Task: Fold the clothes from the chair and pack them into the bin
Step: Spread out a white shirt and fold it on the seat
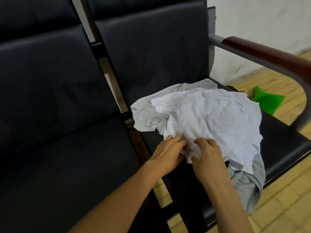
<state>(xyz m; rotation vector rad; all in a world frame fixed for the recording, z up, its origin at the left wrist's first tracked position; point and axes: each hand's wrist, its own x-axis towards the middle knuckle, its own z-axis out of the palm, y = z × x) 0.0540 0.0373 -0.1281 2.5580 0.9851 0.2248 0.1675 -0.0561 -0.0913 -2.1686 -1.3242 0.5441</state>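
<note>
Head view, clothes: a white garment (207, 121) lies crumpled on top of a grey garment (146, 115), both heaped on the seat of the right-hand chair (277, 148). Part of the grey cloth hangs over the seat's front edge towards the floor (286, 199).

Head view, left hand: the left hand (168, 152) rests at the near-left edge of the white garment, fingers curled into the cloth. Its grip looks closed on a bunch of the fabric.

Head view, right hand: the right hand (208, 153) is just beside the left, thumb and fingers pinching the same near edge of the white garment.

Head view, bin: a green object (267, 101) sits on the floor beyond the chair, under the armrest (269, 54). It may be the bin, but I cannot tell from here.

Step in hand: I judge the person is taking hold of the white garment to lift it off the heap. Nothing is folded yet.

Risk, tangle: the two garments lie bunched together, so lifting the white one could drag the grey one along.

Risk, slide: the grey cloth already hangs off the front edge; a tug could pull it onto the floor.

Risk, hold: both hands grip close together at one edge, so the garment may come up twisted, not spread for folding.
</note>
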